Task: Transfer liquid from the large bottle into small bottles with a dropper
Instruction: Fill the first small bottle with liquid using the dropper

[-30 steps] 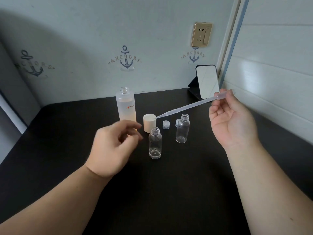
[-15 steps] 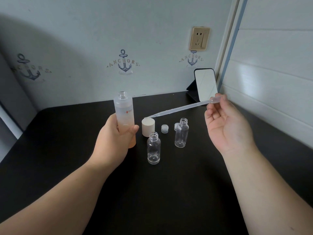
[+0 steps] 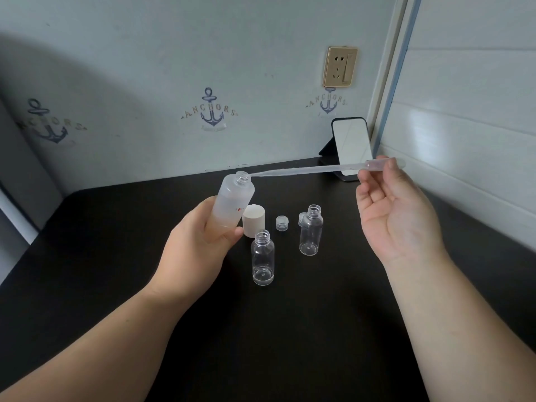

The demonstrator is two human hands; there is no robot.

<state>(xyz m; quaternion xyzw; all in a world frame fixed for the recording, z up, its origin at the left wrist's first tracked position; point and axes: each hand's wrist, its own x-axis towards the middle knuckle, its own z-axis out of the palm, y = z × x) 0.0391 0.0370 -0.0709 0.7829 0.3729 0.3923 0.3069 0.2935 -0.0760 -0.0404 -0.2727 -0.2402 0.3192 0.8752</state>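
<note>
- The left hand [image 3: 200,245] is now gripping the large bottle [image 3: 232,203] and holding it lifted off the table [image 3: 87,242]; half a second ago the bottle was upright near the table, and now it is tilting with its open neck toward the right.
- The right hand [image 3: 397,216] is pinching the bulb end of the dropper [image 3: 319,170] between thumb and fingertips, and the other fingers are staying loosely curled.
- The dropper tip was pointing at the cap [image 3: 254,220] before; now it is lying almost level and its tip is reaching the mouth of the large bottle.
- The large bottle is a frosted, cloudy cylinder with a small red mark on its side.
- The dropper is a long, thin, translucent plastic tube.
- Two small bottles, the near one [image 3: 263,258] and the far one [image 3: 311,230], are standing open on the table; they are clear, round and smooth.
- The cap is a cream matte cylinder standing just behind the near one.
- A small ribbed lid [image 3: 280,222] is lying between the cap and the far one.
- The table is black and matte.
- A mirror [image 3: 351,147] with rounded corners is leaning at the wall.
</note>
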